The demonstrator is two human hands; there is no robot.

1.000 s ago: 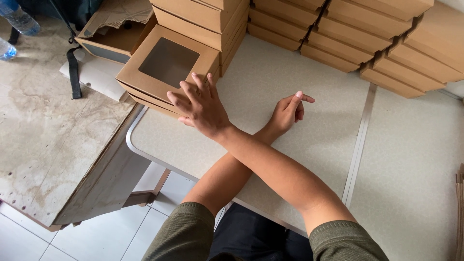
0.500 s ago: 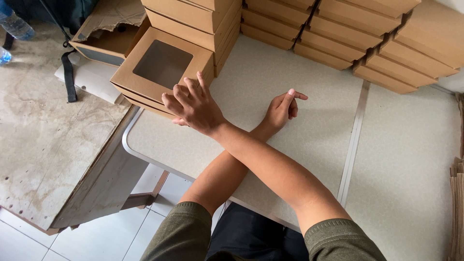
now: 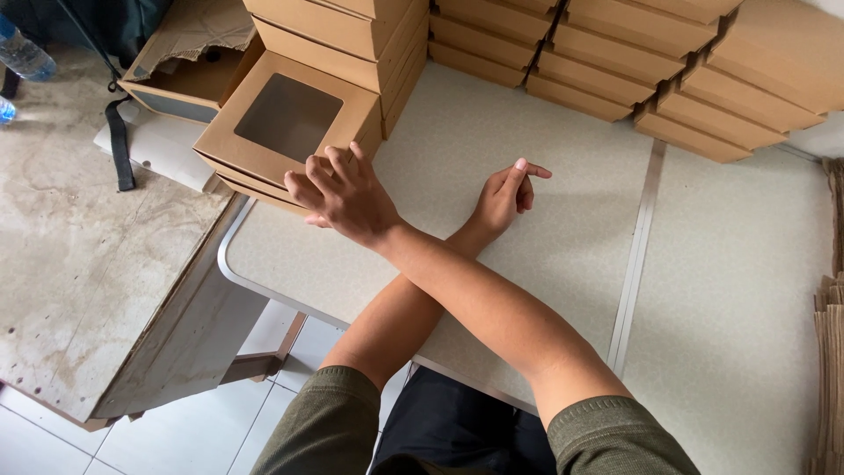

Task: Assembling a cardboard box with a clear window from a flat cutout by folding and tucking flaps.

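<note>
the arms are crossed over the table [image 3: 721, 290]. the right hand [image 3: 338, 198] is laid, fingers spread and unclasped, on the near edge of the windowed box [image 3: 272, 123] at the table's far left corner. the left hand [image 3: 503, 195] is kept loosely curled and empty, further right. for a lift, a firm hold on the box's near edge seems needed. closed box stacks [image 3: 615, 70] are crowded just behind.

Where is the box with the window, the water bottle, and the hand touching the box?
windowed box [image 3: 230, 145], head view, on its brown lid's left border.
water bottle [image 3: 25, 54], head view, on its clear body.
right hand [image 3: 345, 199], head view, on its back.
</note>
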